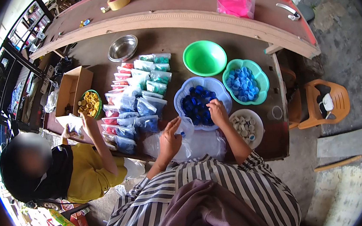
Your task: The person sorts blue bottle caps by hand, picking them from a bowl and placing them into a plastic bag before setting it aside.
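Head view looks down on a brown wooden table (169,40) crowded with bowls and packed bags. Right hand (217,111) reaches into the pale scalloped basket (220,87) of dark blue bottle caps (195,103), fingers curled down among the caps at its near edge; whether they pinch a cap cannot be told from here. Left hand (170,136) rests on a clear plastic bag (192,142) that lies on the table edge just in front of the striped shirt, thumb and fingers closed on the bag's mouth, with a small blue cap showing just beside the thumb. Just right of the blue caps stands a white bowl (257,138) of pale caps, and behind it a teal scalloped basket (259,72) of light blue caps. An empty green bowl (205,57) sits further back, near a steel bowl (123,47). Left of the baskets lie rows of filled bags (138,99), red, blue and teal caps sealed inside. At the far left a co-worker in a yellow top has one hand (87,120) at a green bowl of yellow caps (89,103), next to an open cardboard box (71,86). A roll of tape (118,0) and a pink bag (235,5) rest on the upper shelf, and an orange plastic chair (321,101) stands to the right of the table
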`<action>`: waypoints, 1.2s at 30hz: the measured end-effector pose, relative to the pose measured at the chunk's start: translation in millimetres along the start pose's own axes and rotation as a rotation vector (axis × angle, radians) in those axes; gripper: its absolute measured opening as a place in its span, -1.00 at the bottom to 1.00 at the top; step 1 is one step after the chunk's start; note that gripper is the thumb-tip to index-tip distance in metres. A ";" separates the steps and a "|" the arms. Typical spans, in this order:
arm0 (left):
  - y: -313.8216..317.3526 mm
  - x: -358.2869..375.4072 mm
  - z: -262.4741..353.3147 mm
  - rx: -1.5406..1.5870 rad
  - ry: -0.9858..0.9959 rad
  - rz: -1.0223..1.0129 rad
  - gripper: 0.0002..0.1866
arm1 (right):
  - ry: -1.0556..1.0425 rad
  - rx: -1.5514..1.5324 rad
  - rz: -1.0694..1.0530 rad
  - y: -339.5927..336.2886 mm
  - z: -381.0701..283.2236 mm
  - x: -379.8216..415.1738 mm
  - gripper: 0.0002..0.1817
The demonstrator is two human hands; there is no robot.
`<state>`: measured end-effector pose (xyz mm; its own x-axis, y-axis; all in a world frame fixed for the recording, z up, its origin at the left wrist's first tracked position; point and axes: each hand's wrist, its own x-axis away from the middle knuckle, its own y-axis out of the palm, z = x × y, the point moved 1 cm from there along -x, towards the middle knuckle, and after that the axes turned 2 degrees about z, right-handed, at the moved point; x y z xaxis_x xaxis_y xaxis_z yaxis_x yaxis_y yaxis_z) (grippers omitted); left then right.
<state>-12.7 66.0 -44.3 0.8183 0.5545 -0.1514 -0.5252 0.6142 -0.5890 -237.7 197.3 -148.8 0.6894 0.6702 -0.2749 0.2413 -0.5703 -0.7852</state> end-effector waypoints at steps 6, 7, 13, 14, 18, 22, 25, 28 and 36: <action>7.3 -3.5 0.6 -0.017 -0.022 -0.009 -0.37 | -0.057 0.209 -0.082 39.7 17.0 3.0 -0.74; 8.8 -5.6 0.2 -0.015 -0.022 -0.002 -0.37 | 0.011 0.183 -0.179 34.7 13.0 1.5 -0.74; 23.0 -19.4 1.3 -0.018 0.042 -0.014 -0.39 | 0.055 0.019 -0.129 9.7 -0.8 2.4 -0.63; 25.0 -21.5 2.8 -0.017 0.046 -0.027 -0.40 | 0.079 -0.071 -0.066 8.2 -1.9 3.3 -0.59; 29.7 -26.1 6.7 -0.027 0.088 -0.036 -0.42 | 0.095 -0.529 0.076 -39.4 -49.3 3.4 -0.62; 32.6 -23.4 7.8 -0.025 0.083 -0.041 -0.43 | -0.172 -0.458 0.336 -68.1 -105.4 29.4 -0.55; 31.6 -19.7 9.0 0.023 0.129 -0.011 -0.42 | -0.271 -0.281 0.111 -61.1 -117.3 50.8 -0.65; 26.3 -11.5 11.2 0.005 0.120 -0.045 -0.41 | -0.310 -0.095 -0.005 -48.0 -116.9 59.6 -0.75; 9.7 -0.8 10.9 0.105 0.076 -0.026 -0.44 | -0.242 -0.247 0.065 -59.6 -125.4 60.4 -0.76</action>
<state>-21.0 77.6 -41.2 0.8450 0.4960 -0.1998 -0.5222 0.6854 -0.5074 -124.8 212.3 -49.0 0.5342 0.7048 -0.4667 0.3808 -0.6936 -0.6115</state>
